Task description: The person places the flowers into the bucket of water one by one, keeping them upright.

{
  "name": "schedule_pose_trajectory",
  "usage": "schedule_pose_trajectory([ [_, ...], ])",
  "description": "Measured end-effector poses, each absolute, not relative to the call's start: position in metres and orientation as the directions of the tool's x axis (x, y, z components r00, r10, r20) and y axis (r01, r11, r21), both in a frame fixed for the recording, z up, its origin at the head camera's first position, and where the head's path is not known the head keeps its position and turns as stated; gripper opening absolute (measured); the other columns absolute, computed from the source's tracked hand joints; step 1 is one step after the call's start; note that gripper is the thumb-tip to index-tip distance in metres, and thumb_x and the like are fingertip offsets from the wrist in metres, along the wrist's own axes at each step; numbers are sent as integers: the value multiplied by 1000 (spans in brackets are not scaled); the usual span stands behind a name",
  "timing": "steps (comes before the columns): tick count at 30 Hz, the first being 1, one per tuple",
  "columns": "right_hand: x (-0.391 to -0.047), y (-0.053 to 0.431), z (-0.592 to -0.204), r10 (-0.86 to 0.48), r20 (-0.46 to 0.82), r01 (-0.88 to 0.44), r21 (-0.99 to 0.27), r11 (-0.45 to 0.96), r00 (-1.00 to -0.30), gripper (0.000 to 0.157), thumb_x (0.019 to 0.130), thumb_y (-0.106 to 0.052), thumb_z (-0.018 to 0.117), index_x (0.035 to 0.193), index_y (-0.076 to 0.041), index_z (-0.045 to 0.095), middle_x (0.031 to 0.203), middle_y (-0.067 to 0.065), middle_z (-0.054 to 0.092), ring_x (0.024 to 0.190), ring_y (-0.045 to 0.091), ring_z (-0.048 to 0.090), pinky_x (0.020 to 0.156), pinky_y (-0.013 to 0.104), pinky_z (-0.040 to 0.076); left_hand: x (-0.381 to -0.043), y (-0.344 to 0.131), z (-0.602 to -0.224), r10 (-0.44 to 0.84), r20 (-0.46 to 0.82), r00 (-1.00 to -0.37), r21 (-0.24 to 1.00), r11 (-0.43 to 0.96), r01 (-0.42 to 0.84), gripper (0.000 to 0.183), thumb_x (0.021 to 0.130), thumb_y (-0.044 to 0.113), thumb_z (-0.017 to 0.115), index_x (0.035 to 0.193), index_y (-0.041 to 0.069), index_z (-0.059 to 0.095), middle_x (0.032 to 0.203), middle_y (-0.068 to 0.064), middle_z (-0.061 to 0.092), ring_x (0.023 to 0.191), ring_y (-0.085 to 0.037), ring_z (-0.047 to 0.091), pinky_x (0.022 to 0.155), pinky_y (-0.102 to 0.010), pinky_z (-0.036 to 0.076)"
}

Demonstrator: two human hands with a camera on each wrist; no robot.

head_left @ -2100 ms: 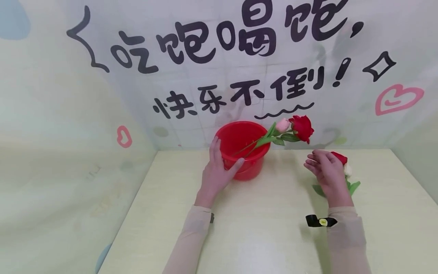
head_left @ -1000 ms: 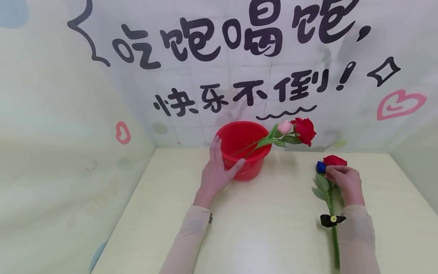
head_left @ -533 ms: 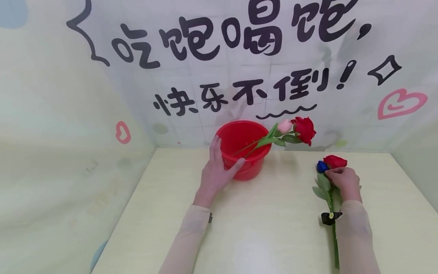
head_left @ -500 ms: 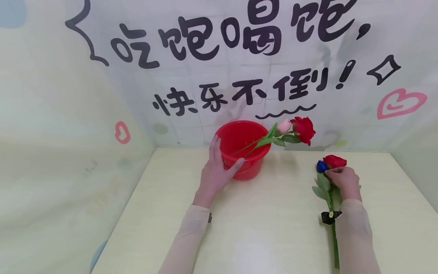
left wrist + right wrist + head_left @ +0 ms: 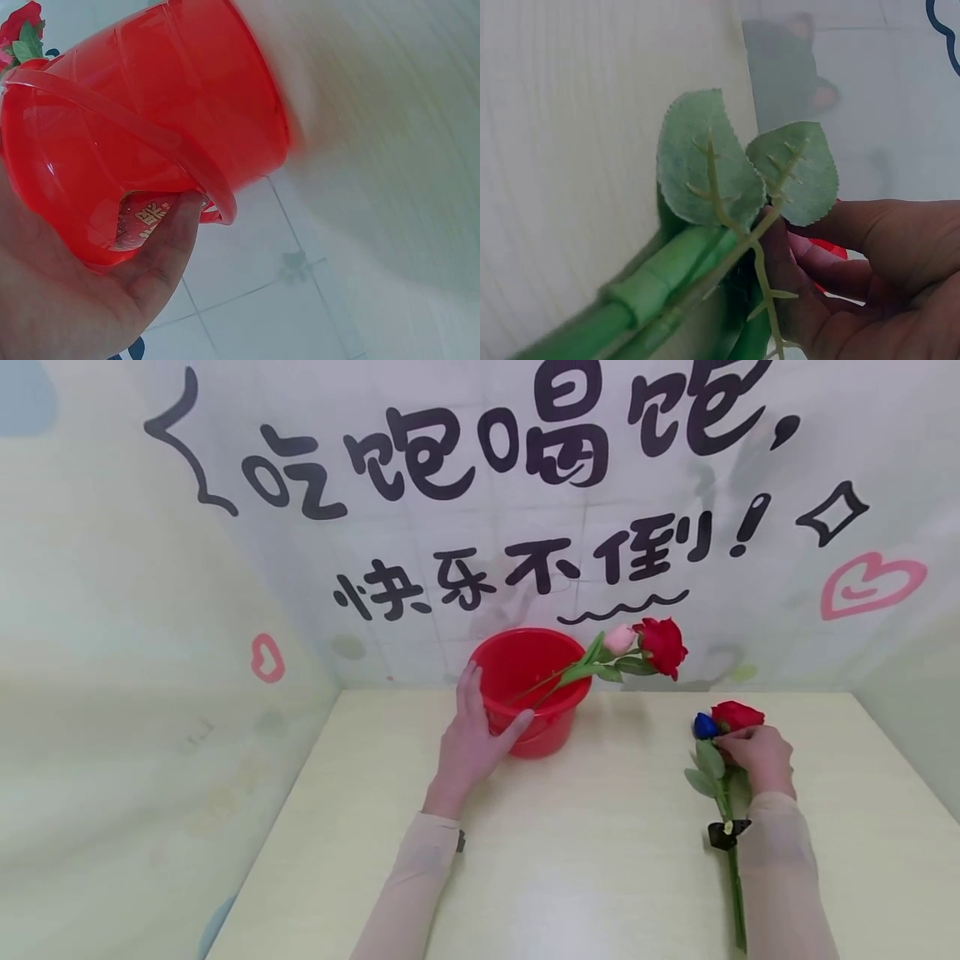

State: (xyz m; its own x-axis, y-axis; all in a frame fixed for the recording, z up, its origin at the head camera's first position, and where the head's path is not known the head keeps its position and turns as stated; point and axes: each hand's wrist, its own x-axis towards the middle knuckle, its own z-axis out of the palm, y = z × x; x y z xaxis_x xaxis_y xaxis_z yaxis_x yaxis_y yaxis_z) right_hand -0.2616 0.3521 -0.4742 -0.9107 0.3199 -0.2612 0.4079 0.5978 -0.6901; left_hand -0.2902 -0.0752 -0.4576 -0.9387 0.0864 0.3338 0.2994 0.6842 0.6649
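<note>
A red plastic bucket (image 5: 543,735) stands near the back wall. My left hand (image 5: 472,739) holds its left side, thumb on the front and fingers along the rim; in the left wrist view the thumb lies by the bucket's handle (image 5: 172,146). A pink tulip (image 5: 620,639) and a red rose (image 5: 661,647) lean out of the bucket to the right. On the table's right, my right hand (image 5: 761,756) pinches a flower stem just under a second red rose (image 5: 738,716) and a blue bud (image 5: 704,726). Green leaves (image 5: 709,161) partly cover the fingertips in the right wrist view.
The pale wooden table (image 5: 570,860) meets a printed wall covering (image 5: 420,652) behind the bucket. A long green stem (image 5: 737,902) runs toward the table's front beside my right sleeve (image 5: 783,868).
My right hand has come down to the flowers on the right and pinches a stem there; over the last half second it hardly moves. My left hand has stayed on the bucket.
</note>
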Motion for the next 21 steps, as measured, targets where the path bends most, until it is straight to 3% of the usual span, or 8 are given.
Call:
schedule_pose_trajectory([
  [6,-257,357,-473,349,-232,404,-708,579,-908,41,102,-21,62,115,18,66,93,23,71,110,50,54,89,55,51,-290,-73,-459,89,335,-938,665,683,302,115,86,63,79,169,26,9,163,3,34,133,-25,56,88,-46,63],
  [11,-255,361,-475,365,-196,391,-699,599,-910,38,101,-21,64,108,17,69,79,12,71,102,48,58,80,47,50,-291,-73,-460,92,357,-930,663,676,321,116,86,63,79,169,25,9,163,2,35,133,-24,56,88,-44,63],
  [18,-254,362,-477,358,-226,403,-718,567,-906,36,102,-24,65,100,12,67,68,3,71,97,43,65,93,58,45,-293,-74,-461,92,383,-919,659,670,342,116,86,62,80,170,24,9,164,0,36,133,-25,56,87,-45,63],
  [21,-255,361,-479,365,-243,420,-715,559,-899,36,102,-26,66,96,9,67,69,3,70,95,40,64,91,56,45,-293,-74,-462,95,382,-919,659,670,343,115,86,62,79,169,24,10,164,-1,35,133,-25,56,88,-46,63],
])
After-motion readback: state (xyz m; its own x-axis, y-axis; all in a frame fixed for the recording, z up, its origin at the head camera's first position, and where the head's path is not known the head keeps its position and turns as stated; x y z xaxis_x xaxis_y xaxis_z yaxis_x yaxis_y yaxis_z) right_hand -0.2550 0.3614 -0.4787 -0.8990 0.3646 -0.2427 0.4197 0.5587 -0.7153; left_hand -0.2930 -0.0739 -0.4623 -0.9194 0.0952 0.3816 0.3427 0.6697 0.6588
